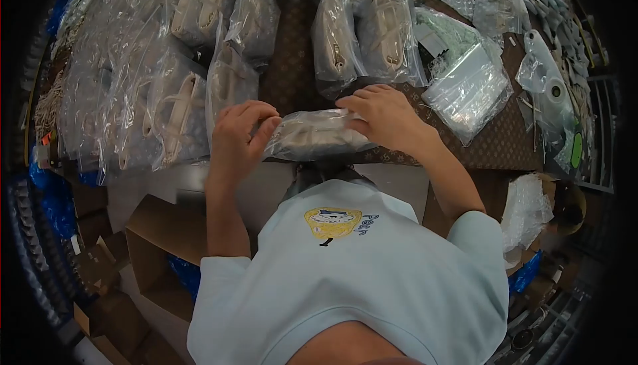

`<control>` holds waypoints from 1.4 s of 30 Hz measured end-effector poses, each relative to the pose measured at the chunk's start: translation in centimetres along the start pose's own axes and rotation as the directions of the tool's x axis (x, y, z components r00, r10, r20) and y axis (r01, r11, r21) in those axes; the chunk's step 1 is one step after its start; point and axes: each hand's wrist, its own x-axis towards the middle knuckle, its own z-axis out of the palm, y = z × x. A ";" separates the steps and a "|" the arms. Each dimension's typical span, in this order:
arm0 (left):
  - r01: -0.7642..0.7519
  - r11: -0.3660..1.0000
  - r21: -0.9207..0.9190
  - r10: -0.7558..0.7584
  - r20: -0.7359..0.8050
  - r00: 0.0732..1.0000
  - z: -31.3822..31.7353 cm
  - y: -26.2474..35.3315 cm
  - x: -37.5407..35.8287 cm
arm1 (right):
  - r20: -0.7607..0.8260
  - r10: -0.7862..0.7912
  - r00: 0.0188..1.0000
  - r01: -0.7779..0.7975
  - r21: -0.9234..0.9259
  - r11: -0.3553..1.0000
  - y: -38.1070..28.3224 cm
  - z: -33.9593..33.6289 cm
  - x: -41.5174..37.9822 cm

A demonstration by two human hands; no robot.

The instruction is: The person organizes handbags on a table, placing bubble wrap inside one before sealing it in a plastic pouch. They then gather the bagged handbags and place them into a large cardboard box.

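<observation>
Nearest us: our pale blue shirt (372, 278), filling six o'clock. Beyond it, our left hand (239, 140) and right hand (385, 118) clamp the two ends of a clear plastic bag (318, 135) holding a cream item, at the worktop's (512, 145) near edge. Bagged cream pieces (179, 99) crowd nine to twelve o'clock; a stack of empty bags (468, 89) lies at two o'clock. Open room: a narrow strip at twelve. Cardboard boxes (159, 245) stand at eight o'clock.
</observation>
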 end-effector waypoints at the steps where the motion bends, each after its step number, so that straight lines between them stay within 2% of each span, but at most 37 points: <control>1: 0.053 0.998 -0.027 -0.053 0.009 0.999 -0.1 0.6 -0.2 | 0.224 0.002 0.974 0.002 -0.015 1.000 0.2 0.4 0.2; 2: 0.070 0.997 -0.020 -0.070 -0.007 0.998 -0.1 0.9 -0.7 | 0.233 -0.021 0.972 0.023 -0.008 1.000 0.3 0.1 0.3; 3: 0.271 0.953 -0.137 -0.256 0.118 0.959 -0.2 1.4 -1.5 | 0.232 -0.057 0.971 0.061 -0.006 0.998 0.3 -0.5 0.3; 4: 0.468 0.854 -0.228 -0.410 0.259 0.875 -0.3 1.8 -2.5 | 0.229 -0.093 0.969 0.096 -0.003 0.995 0.2 -0.8 0.2; 5: 0.478 0.848 -0.228 -0.426 0.241 0.872 -0.2 2.3 -3.4 | 0.236 -0.116 0.965 0.118 0.005 0.993 0.3 -0.9 -0.1; 7: 0.436 0.895 -0.091 -0.435 0.036 0.900 0.9 3.0 -5.1 | 0.085 -0.091 0.992 0.095 -0.040 0.995 0.6 -1.2 -0.4; 8: 0.448 0.889 -0.092 -0.448 0.019 0.894 1.5 2.8 -5.1 | 0.093 -0.112 0.989 0.116 -0.034 0.993 0.7 -1.1 -0.2; 9: 0.317 0.942 0.112 -0.300 -0.142 0.943 2.1 2.4 -4.8 | 0.077 -0.148 0.986 0.148 0.005 0.989 0.7 -1.0 -0.1; 10: 0.198 0.922 0.333 -0.112 -0.259 0.959 2.5 1.9 -4.6 | 0.058 -0.184 0.981 0.181 0.044 0.982 0.6 -0.9 -0.1; 11: 0.213 0.917 0.339 -0.120 -0.273 0.954 2.7 1.3 -4.3 | 0.061 -0.202 0.977 0.199 0.049 0.979 0.6 -0.7 0.0; 13: 0.122 0.938 0.323 -0.114 -0.045 0.992 2.7 0.2 -3.8 | 0.069 -0.179 0.982 0.171 0.104 0.980 0.5 -0.6 0.0; 14: 0.132 0.937 0.324 -0.118 -0.060 0.991 2.4 0.1 -3.8 | 0.072 -0.193 0.979 0.185 0.102 0.977 0.6 -0.9 -0.2; 16: 0.025 0.942 0.336 -0.013 -0.035 0.999 1.7 -0.5 -3.8 | 0.094 -0.128 0.987 0.118 0.105 0.987 1.1 -1.6 -0.6; 17: 0.029 0.940 0.339 -0.015 -0.045 0.999 0.8 -0.8 -3.6 | 0.094 -0.138 0.986 0.129 0.103 0.986 1.5 -1.9 -0.7; 19: 0.202 0.972 0.119 -0.171 -0.229 0.958 -1.2 -0.9 -3.2 | 0.069 -0.071 0.995 0.065 0.084 0.994 1.7 -2.2 -0.9; 20: 0.204 0.971 0.121 -0.172 -0.234 0.957 -0.6 -0.5 -3.0 | 0.069 -0.077 0.995 0.071 0.085 0.994 1.7 -2.1 -0.8; 22: -0.035 0.977 0.212 0.061 -0.118 0.991 1.8 0.2 -2.5 | 0.066 -0.091 0.994 0.085 0.083 0.993 1.7 -2.0 -0.6; 23: -0.033 0.976 0.215 0.061 -0.127 0.990 2.4 -0.2 -2.9 | 0.065 -0.100 0.993 0.095 0.080 0.992 1.7 -2.0 -0.7; 25: -0.009 0.929 0.371 -0.059 0.173 0.983 3.0 -0.9 -2.8 | 0.050 -0.090 0.995 0.085 0.092 0.992 2.0 -2.0 -1.0; 26: -0.019 0.929 0.369 -0.052 0.182 0.982 3.0 -1.0 -2.9 | 0.045 -0.079 0.996 0.075 0.091 0.993 2.1 -1.9 -1.2; 28: -0.132 0.903 0.409 0.161 -0.036 0.986 2.7 -0.1 -3.1 | 0.038 -0.036 0.999 0.033 0.094 0.995 2.3 -1.9 -1.6; 29: -0.140 0.903 0.407 0.166 -0.031 0.986 3.0 0.5 -3.1 | 0.035 -0.029 0.999 0.026 0.092 0.995 2.2 -2.0 -1.6; 31: -0.194 0.828 0.527 0.255 -0.045 0.966 3.7 1.6 -3.0 | 0.032 -0.008 0.999 0.005 0.109 0.994 2.0 -1.9 -1.5; 32: -0.193 0.828 0.527 0.255 -0.047 0.966 3.8 1.0 -3.1 | 0.032 -0.010 0.999 0.006 0.108 0.994 2.0 -1.8 -1.5; 34: -0.241 0.819 0.520 0.220 0.104 0.970 3.6 -0.6 -2.5 | 0.022 -0.032 0.999 0.031 0.078 0.997 1.9 -1.8 -1.5; 35: -0.248 0.818 0.518 0.226 0.106 0.968 3.2 -1.2 -2.1 | 0.018 -0.028 0.999 0.026 0.074 0.997 1.9 -1.9 -1.5; 37: -0.194 0.909 0.369 0.220 -0.027 0.975 1.5 -0.6 -1.0 | -0.019 -0.036 0.999 0.037 0.061 0.997 1.9 -2.2 -1.5; 38: -0.189 0.910 0.368 0.215 -0.031 0.976 1.4 -0.6 -0.5 | -0.014 -0.039 0.999 0.040 0.061 0.997 1.7 -2.4 -1.3; 40: -0.162 0.917 0.366 0.225 -0.138 0.964 1.4 -0.6 0.4 | 0.014 -0.027 1.000 0.026 0.080 0.996 1.4 -2.7 -0.9; 42: -0.168 0.919 0.355 0.224 -0.122 0.967 1.8 -1.1 0.4 | 0.043 -0.029 0.999 0.025 0.094 0.995 1.1 -2.4 -0.5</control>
